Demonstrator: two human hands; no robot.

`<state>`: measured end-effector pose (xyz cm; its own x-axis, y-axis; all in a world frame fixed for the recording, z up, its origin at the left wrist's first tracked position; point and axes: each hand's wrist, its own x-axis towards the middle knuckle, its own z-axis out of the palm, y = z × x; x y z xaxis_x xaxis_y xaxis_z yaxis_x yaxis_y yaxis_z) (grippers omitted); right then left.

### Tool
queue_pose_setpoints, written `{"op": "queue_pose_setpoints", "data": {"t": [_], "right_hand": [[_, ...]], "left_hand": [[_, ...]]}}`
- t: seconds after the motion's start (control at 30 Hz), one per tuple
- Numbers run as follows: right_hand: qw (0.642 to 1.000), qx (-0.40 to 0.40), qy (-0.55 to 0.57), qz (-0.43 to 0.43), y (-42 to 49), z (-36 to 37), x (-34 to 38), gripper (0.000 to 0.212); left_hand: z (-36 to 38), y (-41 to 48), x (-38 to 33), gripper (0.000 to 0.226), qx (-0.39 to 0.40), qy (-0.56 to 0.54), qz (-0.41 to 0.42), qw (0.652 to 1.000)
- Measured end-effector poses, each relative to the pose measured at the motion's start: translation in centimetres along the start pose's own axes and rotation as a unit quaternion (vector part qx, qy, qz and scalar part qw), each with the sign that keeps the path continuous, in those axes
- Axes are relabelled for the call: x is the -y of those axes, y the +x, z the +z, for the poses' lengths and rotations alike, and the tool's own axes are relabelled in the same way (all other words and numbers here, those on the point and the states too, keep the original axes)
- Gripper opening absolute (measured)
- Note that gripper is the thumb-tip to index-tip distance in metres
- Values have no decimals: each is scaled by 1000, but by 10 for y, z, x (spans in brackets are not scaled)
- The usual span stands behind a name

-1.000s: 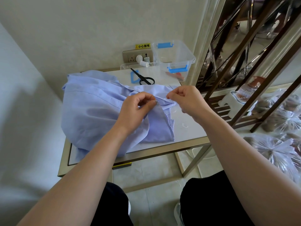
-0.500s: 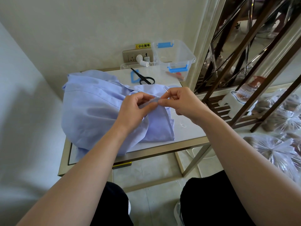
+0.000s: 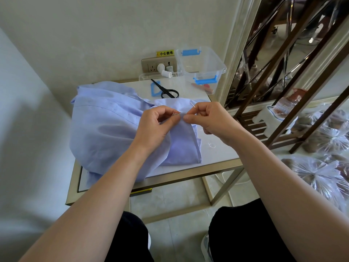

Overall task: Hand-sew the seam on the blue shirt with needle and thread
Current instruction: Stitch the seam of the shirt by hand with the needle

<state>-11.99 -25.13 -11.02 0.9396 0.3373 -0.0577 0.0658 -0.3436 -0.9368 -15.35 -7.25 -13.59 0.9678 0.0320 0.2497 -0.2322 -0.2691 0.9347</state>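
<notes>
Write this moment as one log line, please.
left hand: pinches light blue fabric shirt seam | right hand: holds thin metal needle | needle: at seam

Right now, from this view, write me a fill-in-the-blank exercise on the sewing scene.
The right hand pinches a ____.
The left hand pinches the seam of the blue ____.
The scissors have ____ handles.
The clear box has ____ clips.
Missing words: needle, shirt, black, blue.
</notes>
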Motion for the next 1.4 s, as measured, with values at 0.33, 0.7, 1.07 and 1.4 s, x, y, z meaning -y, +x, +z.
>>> {"op": "queue_pose_setpoints", "data": {"t": [0.33,0.7,1.07,1.4], "right_hand": [[997,-7,-64,-43,1,-8,-3,21],[986,-39,-138,-80,2,-9,-9,23],[990,-21,-116,-75,1,-8,-7,23],[995,19,-58,-78,0,-6,-8,20]], "left_hand": [[1,-2,-4,3,-2,-6,-13,1000],[1,-2,-6,8,7,0,-10,1000],[1,-3,-9,7,4,17,-9,1000],[1,-4,-11,9,26,8,1,1000]]}}
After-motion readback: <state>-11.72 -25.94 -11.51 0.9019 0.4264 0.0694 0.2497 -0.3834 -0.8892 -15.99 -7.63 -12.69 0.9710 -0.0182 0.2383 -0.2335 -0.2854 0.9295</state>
